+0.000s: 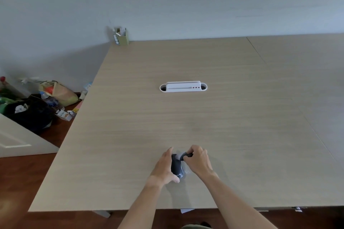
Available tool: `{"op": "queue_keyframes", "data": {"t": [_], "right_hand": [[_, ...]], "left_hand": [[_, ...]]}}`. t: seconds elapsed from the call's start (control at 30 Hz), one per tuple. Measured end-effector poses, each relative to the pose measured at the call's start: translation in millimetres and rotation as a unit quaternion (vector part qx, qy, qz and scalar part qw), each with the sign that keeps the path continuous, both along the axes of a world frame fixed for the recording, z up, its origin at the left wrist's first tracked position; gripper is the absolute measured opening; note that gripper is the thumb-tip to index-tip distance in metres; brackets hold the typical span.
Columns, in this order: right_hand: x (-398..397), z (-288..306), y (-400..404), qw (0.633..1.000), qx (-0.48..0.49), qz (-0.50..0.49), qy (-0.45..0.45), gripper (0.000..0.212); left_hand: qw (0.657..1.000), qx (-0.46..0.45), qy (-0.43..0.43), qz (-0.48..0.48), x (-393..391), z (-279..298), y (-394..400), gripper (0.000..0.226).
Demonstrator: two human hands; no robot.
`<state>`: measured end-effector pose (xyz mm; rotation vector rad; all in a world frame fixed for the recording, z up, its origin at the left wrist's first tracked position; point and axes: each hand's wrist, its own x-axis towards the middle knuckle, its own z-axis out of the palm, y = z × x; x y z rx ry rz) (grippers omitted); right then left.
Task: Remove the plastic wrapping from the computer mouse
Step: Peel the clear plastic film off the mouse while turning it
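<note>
A dark grey computer mouse (176,167) with white lettering rests on the wooden table (130,135) near the front edge. Thin clear plastic wrapping (181,156) still covers part of it and is hard to make out. My left hand (164,168) grips the mouse along its left side, thumb at the near end. My right hand (198,160) is closed at the far right end of the mouse, its fingertips pinching there on what looks like the wrapping.
A white cable-port cover (183,86) is set into the table's middle. A small green box (122,37) with papers stands at the far left corner. Bags, bottles and a black bin bag (31,113) lie on the floor to the left.
</note>
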<state>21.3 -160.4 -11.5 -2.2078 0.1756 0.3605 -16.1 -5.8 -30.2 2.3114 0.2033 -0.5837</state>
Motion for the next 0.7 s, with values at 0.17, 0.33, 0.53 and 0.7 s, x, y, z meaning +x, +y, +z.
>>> {"op": "queue_keyframes", "data": {"t": [0.17,0.33,0.53,0.7], "right_hand": [[1,1,-5,0.999,0.029,-0.039,-0.004,0.003],[-8,-2,-3,0.999,0.041,0.003,0.009,0.004],[-7,5,-9,0.999,0.051,-0.015,0.003,0.004],[-9,3,-4,0.998,0.056,-0.008,0.003,0.008]], "left_hand": [[0.998,0.051,-0.005,-0.03,4,2,-1,0.121],[0.993,0.107,-0.009,-0.056,9,4,-5,0.114],[0.991,0.117,-0.01,-0.064,11,4,-5,0.108],[0.993,0.105,-0.011,-0.054,12,2,-4,0.079]]}}
